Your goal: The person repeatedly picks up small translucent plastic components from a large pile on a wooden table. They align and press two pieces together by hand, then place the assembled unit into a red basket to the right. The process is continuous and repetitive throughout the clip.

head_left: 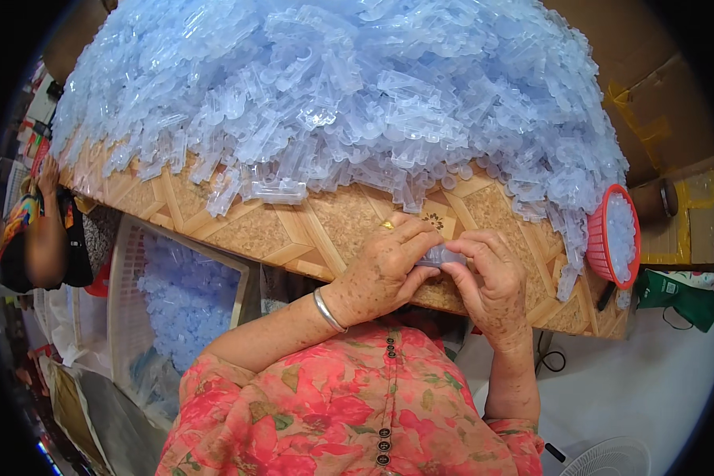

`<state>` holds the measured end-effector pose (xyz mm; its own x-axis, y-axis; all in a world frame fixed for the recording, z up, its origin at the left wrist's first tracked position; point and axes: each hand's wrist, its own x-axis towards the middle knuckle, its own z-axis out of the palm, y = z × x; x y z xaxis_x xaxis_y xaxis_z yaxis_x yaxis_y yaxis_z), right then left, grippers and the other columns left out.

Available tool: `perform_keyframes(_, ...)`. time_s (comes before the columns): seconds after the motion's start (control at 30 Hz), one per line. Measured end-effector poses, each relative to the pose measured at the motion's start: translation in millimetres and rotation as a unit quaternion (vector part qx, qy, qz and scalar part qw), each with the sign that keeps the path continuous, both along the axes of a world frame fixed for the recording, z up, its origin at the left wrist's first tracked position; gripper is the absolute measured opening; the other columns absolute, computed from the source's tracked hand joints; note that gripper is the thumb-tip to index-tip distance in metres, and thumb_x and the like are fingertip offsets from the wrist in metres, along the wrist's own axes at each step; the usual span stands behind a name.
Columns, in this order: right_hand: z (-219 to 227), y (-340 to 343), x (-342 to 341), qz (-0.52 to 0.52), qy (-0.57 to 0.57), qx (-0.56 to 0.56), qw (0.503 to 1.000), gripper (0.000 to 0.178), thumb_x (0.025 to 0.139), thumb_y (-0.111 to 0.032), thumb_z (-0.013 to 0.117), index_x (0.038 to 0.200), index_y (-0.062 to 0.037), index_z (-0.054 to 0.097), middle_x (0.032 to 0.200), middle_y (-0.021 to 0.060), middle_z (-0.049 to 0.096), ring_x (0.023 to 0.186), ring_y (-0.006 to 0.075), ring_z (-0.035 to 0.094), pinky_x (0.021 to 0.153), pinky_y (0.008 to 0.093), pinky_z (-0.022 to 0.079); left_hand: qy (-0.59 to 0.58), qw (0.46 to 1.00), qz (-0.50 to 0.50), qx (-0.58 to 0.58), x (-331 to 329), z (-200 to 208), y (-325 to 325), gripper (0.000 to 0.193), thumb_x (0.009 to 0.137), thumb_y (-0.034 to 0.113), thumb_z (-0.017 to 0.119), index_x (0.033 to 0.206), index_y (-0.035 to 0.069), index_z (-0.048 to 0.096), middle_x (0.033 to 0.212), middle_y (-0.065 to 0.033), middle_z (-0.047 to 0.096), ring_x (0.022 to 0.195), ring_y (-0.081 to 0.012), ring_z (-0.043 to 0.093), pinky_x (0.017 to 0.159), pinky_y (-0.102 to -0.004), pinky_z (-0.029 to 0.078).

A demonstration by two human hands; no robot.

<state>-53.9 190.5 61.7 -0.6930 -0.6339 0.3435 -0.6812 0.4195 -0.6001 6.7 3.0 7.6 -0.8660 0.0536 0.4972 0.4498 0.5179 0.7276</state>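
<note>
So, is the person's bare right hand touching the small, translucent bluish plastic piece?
Touching. The head view shows it: the bare right hand has its thumb and forefinger against the small, translucent bluish plastic piece, with no gap visible.

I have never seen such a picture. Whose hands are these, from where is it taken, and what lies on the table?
There is no machine here: a person uses two bare hands. The single picture comes from a fisheye camera worn on the head, looking down, so straight edges bend. The left hand and right hand hold a small translucent plastic piece between their fingertips. In front, a big heap of bluish plastic pieces lies on the patterned table, beside a red basket.
</note>
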Motion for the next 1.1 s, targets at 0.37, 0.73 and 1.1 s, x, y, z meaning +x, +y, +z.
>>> perform_keyframes(0.37,-5.2,4.2,2.6,-0.014,-0.021,-0.011,1.0,0.037,0.079,-0.011,0.084,0.113,-0.0039,0.07,0.103,0.0103,0.069,0.093,0.0278,0.067,0.078,0.0378,0.054,0.013,1.0,0.026,-0.002,2.9,-1.2,2.4,0.049,0.079,0.01,0.081,0.123,0.001,0.063,0.12,-0.0163,0.064,0.108,-0.0389,0.061,0.09,-0.0454,0.052)
perform_keyframes(0.73,-2.4,17.2,-15.0,-0.048,-0.495,-0.003,0.868,0.04,0.104,-0.035,0.063,0.129,-0.0039,0.058,0.069,0.0021,0.064,0.049,0.0078,0.055,0.045,0.0228,0.043,-0.078,0.995,0.026,-0.051,6.3,25.6,-4.3,0.039,0.095,0.03,0.072,0.125,0.005,0.069,0.121,-0.0163,0.069,0.093,-0.0323,0.071,0.079,-0.0377,0.057)
perform_keyframes(1.1,5.6,16.9,-30.4,-0.018,-0.664,-0.025,0.747,0.039,0.105,-0.031,0.063,0.128,-0.0027,0.05,0.097,0.0205,0.072,0.069,0.0215,0.076,0.052,0.0261,0.062,-0.364,0.923,-0.084,0.091,-17.8,38.4,-8.8,0.03,0.099,0.027,0.067,0.125,0.016,0.075,0.091,-0.0081,0.078,0.08,-0.0152,0.071,0.075,-0.0333,0.056)
